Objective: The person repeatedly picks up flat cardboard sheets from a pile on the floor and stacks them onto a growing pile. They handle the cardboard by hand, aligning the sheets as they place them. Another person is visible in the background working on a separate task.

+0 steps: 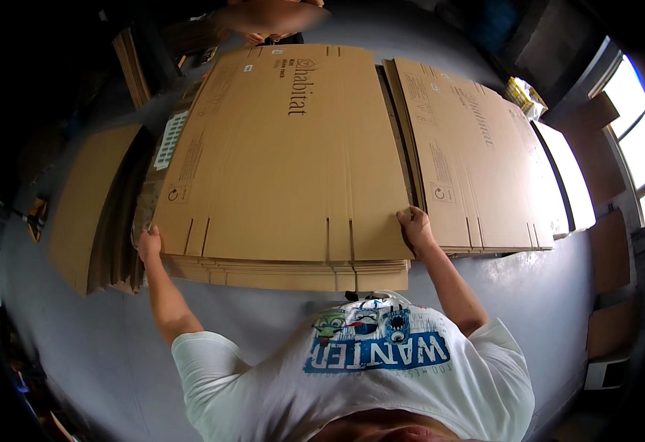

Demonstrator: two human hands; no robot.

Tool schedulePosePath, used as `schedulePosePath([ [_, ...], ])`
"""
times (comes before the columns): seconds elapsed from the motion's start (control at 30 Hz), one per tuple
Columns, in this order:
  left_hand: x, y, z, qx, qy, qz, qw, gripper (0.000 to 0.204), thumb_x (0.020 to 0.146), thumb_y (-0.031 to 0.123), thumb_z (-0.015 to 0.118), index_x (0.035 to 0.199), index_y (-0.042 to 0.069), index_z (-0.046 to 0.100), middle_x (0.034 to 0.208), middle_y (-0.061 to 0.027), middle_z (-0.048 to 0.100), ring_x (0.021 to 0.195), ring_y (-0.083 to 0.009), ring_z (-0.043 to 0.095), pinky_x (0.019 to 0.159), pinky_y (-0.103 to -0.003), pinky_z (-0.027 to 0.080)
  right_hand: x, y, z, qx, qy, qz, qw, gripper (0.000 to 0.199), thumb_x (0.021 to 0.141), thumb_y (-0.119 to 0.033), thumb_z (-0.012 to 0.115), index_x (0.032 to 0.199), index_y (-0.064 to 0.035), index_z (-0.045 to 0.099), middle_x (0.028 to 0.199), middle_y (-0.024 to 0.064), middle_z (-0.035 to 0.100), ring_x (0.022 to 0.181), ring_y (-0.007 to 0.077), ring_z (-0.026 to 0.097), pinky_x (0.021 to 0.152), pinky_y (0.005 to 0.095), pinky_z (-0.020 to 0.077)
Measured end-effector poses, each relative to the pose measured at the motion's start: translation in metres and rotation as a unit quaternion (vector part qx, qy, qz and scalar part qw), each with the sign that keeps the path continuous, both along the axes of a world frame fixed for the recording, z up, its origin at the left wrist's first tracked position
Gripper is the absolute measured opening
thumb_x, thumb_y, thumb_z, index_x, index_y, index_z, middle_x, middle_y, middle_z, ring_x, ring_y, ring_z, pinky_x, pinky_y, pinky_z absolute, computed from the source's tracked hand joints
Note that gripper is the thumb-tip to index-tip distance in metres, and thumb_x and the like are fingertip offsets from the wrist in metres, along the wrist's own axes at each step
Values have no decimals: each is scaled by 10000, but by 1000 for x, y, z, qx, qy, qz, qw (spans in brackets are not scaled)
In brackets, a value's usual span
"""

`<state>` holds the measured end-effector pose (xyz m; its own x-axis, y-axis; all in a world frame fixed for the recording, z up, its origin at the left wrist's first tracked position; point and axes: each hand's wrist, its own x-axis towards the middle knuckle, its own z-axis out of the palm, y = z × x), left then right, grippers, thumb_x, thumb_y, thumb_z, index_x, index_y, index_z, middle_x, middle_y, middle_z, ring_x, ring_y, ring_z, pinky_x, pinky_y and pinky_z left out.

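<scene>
A large flattened cardboard box with dark print and slots cut along its near edge lies in front of me. It tops a stack of like flattened boxes, whose layered edges stick out beneath it on my side. My left hand is closed on its near left corner, the thumb on top and the fingers partly hidden. At the near right corner, my right hand grips the side edge with curled fingers.
To the right stands a second stack of printed flattened boxes, and at left another cardboard stack. Across the far edge are a person's hands. A yellow basket sits at the far right. Cardboard sheets lean near the window.
</scene>
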<state>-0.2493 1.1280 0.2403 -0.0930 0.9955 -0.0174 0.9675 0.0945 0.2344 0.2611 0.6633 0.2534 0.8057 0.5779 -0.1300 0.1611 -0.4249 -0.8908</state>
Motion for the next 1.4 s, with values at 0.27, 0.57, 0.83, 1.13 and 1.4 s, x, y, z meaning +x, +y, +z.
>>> schedulePosePath([
  [0.27,44,-54,23,-155,-282,-198,926,418,891,382,554,988,-23,591,912,-109,622,850,-190,567,756,-335,436,85,-87,90,30,-140,-96,985,421,852,-287,577,1110,45,575,966,236,639,894,269,625,793,339,479],
  [0.57,397,-300,11,-239,-647,-321,649,188,849,156,637,936,15,549,877,-24,598,773,-87,542,679,-248,450,195,-277,156,-472,-447,-249,718,607,847,-516,507,1294,-109,460,1360,143,423,1239,329,406,991,475,346],
  [0.83,617,-436,-65,-191,-512,-312,777,331,812,176,654,1027,-32,510,959,-142,628,851,-223,606,754,-347,479,151,-248,12,-329,-320,-82,884,602,832,-543,496,1335,-218,432,1450,74,298,1337,399,200,1072,536,184],
  [1.13,598,-491,-71,-151,-357,-325,863,646,826,289,603,1330,-8,330,1147,-228,556,1037,-359,554,871,-419,456,165,-284,-37,-348,-313,-47,883,604,813,-508,559,1353,-292,398,1465,63,274,1350,380,184,1075,508,197],
  [1.4,541,-447,-33,-112,-181,-548,809,358,820,260,602,1106,54,537,812,-122,652,719,-249,635,625,-374,510,171,-270,-25,-363,-302,5,882,600,772,-467,627,1317,-292,446,1437,60,331,1324,390,244,1042,493,270],
])
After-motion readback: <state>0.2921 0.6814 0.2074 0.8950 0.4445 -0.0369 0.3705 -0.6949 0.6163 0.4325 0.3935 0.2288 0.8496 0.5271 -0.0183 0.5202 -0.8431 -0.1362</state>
